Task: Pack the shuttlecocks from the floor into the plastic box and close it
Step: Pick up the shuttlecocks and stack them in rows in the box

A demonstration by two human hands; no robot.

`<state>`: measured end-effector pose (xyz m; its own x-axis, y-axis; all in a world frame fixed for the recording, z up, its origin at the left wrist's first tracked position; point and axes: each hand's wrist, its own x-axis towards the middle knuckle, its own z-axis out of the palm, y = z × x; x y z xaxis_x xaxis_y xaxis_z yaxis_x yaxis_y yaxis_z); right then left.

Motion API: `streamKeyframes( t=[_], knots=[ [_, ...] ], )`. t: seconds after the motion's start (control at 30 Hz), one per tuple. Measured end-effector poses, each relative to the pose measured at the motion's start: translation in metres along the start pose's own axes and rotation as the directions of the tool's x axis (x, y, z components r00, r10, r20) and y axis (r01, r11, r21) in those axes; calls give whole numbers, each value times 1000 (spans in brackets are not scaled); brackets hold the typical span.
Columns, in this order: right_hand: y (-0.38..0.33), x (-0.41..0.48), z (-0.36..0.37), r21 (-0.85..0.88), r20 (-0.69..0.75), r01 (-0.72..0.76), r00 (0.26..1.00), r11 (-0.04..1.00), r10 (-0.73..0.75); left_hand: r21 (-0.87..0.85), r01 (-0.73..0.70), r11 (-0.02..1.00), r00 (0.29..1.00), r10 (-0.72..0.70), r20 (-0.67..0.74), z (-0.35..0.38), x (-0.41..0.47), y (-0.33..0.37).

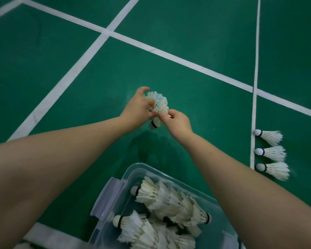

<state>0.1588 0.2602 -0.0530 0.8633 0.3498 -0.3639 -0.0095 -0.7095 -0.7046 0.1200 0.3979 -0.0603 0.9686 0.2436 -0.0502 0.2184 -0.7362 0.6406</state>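
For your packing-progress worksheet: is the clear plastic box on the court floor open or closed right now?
Open: nothing covers the plastic box, and the shuttlecocks stacked inside lie fully exposed.

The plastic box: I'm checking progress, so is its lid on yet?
No, the plastic box stands open, with shuttlecocks lying uncovered inside it.

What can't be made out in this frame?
Head view only.
How many are nested in the held shuttlecock stack: the left hand and right hand cover it.
The plastic box: near end cut off by the bottom edge, right side behind the right forearm.
The count of the shuttlecocks in the box: they overlap.
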Motion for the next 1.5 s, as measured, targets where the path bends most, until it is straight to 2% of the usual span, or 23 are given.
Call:
streamKeyframes(
  t=[0.1, 0.2, 0.33, 0.43, 0.53, 0.6, 0.7, 0.8, 0.93, 1.1, 1.2, 1.3, 1.43, 1.5],
  knots=[
    [-11, -36, -18, -4, -13, 36, 999, 999, -36, -32, -53, 998, 998, 52, -38, -17, -25, 26],
    [-28, -79, -37, -25, 32, 67, 997, 997, -67, -34, -136, 990, 988, 133, -76, -43, -57, 52],
    [-39, -132, -51, 24, 98, 67, 993, 997, -69, -135, -165, 977, 982, 150, -119, -66, -111, 76],
    [-35, -169, -48, 24, 57, 85, 995, 996, -87, -155, -216, 964, 973, 198, -123, -68, -148, 82],
    [-17, -201, -38, -5, 23, 83, 996, 997, -83, -190, -162, 968, 987, 161, -21, -62, -178, 87],
    [-3, -223, -27, -21, 3, 50, 999, 999, -50, -154, -132, 979, 989, 142, 51, -57, -193, 87],
    [15, -242, -10, -47, -16, 38, 999, 998, -39, -131, -64, 989, 993, 76, 86, -46, -207, 80],
    [31, -243, 4, 64, -40, 30, 999, 997, -28, -138, 48, 989, 996, -37, 79, -36, -216, 68],
    [40, -240, 27, 191, 63, -97, 994, 977, 86, -104, 113, 988, 990, -104, 91, -25, -219, 51],
    [44, -237, 46, 82, 138, -85, 988, 993, 73, -77, 90, 993, 986, -78, 148, -12, -225, 48],
    [44, -232, 48, 76, 184, -96, 980, 992, 81, -38, 65, 997, 980, -57, 190, -4, -225, 48],
    [43, -228, 46, 20, 176, -92, 981, 996, 88, -14, 33, 999, 978, -29, 207, 0, -224, 46],
    [44, -229, 49, -69, 183, 14, 983, 998, -1, -30, 60, 998, 969, -51, 241, 0, -225, 43],
    [43, -228, 46, -58, 190, -4, 982, 998, 15, -33, 54, 998, 971, -45, 236, 0, -224, 43]
  ],
)
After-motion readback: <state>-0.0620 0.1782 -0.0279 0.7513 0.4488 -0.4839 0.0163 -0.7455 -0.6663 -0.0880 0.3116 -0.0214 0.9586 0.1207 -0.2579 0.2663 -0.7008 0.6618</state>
